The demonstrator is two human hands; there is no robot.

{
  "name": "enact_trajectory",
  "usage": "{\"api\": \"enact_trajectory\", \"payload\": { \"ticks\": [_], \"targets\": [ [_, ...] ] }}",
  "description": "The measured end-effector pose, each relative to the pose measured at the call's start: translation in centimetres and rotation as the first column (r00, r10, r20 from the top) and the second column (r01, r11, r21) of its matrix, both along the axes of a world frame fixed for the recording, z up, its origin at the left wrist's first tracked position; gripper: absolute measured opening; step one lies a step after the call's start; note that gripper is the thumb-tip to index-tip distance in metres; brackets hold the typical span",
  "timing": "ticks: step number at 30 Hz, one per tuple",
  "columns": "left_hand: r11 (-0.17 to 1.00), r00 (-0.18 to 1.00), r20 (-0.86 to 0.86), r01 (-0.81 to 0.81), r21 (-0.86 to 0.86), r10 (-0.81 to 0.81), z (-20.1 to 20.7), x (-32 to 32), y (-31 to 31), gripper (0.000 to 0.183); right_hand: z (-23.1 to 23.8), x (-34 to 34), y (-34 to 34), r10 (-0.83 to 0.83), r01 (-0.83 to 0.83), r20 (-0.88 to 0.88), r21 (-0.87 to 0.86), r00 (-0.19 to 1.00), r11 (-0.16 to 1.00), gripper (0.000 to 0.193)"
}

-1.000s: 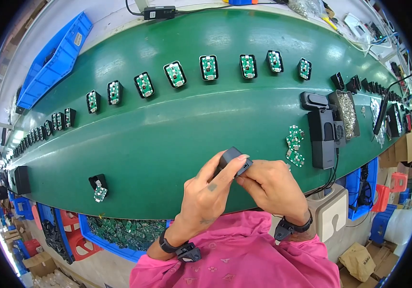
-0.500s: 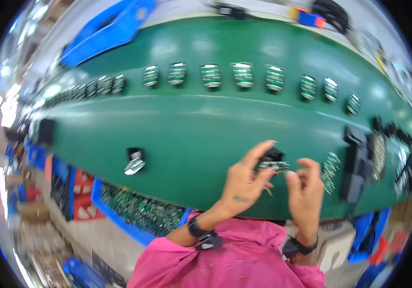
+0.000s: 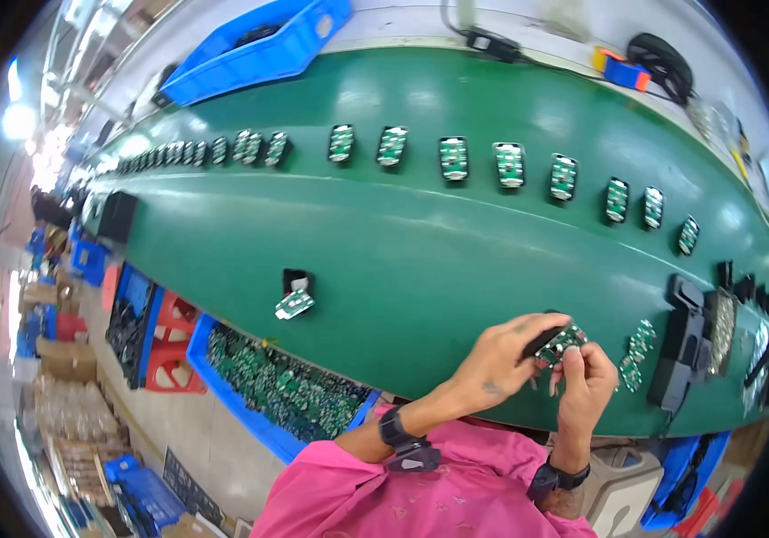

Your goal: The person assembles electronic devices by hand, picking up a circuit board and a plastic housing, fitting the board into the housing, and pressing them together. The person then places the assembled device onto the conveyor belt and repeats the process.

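Over the right part of the green bench, my left hand is closed round a small black plastic housing. A green circuit board sits tilted at the housing's open side; how far it is seated I cannot tell. My right hand pinches the board's near right edge with thumb and fingers. Just right of that hand lies a loose cluster of small green boards. Further left on the bench, another black housing has a green board leaning out of it.
A long row of black housings with green boards crosses the bench's far half. At the right stands a black device. One blue bin full of boards is below the near edge; another blue bin is at the back left.
My right hand has closed in on the board, where before it was apart with fingers raised. The board and housing are now tilted differently. The whole view has shifted.
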State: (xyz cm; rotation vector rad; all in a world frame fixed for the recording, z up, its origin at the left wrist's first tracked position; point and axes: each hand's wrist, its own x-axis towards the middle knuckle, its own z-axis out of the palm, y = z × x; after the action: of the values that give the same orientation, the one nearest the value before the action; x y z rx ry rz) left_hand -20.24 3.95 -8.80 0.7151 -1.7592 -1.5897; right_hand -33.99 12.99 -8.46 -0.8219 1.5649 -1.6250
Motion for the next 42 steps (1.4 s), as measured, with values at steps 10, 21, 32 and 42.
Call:
{"api": "enact_trajectory", "payload": {
  "ticks": [10, 21, 32, 42],
  "targets": [
    [0.942, 0.978, 0.033, -0.189, -0.278, 0.206, -1.2, -0.3, 0.3, 0.053, 2.8, -0.6, -1.0, 0.238, -0.224, -0.469, 0.086, 0.85, 0.971, 0.017],
    [0.968, 0.992, -0.117, -0.006, 0.249, 0.036, 1.3, -0.6, 0.4, 0.049, 2.6, -1.5, -1.1, 0.086, -0.06, -0.51, 0.068, 0.856, 0.996, 0.021],
    [0.941, 0.994, -0.085, -0.035, 0.337, 0.067, -0.2, -0.7, 0.5, 0.035, 2.1, -0.1, -1.7, 0.096, -0.069, -0.216, 0.13, 0.972, 0.989, 0.022],
    [0.928, 0.995, -0.058, -0.05, 0.369, 0.077, -0.1, -0.8, 0.6, 0.03, 0.4, 0.2, -2.0, 0.109, -0.098, -0.426, 0.047, 0.898, 0.994, 0.034]
  ]
}}
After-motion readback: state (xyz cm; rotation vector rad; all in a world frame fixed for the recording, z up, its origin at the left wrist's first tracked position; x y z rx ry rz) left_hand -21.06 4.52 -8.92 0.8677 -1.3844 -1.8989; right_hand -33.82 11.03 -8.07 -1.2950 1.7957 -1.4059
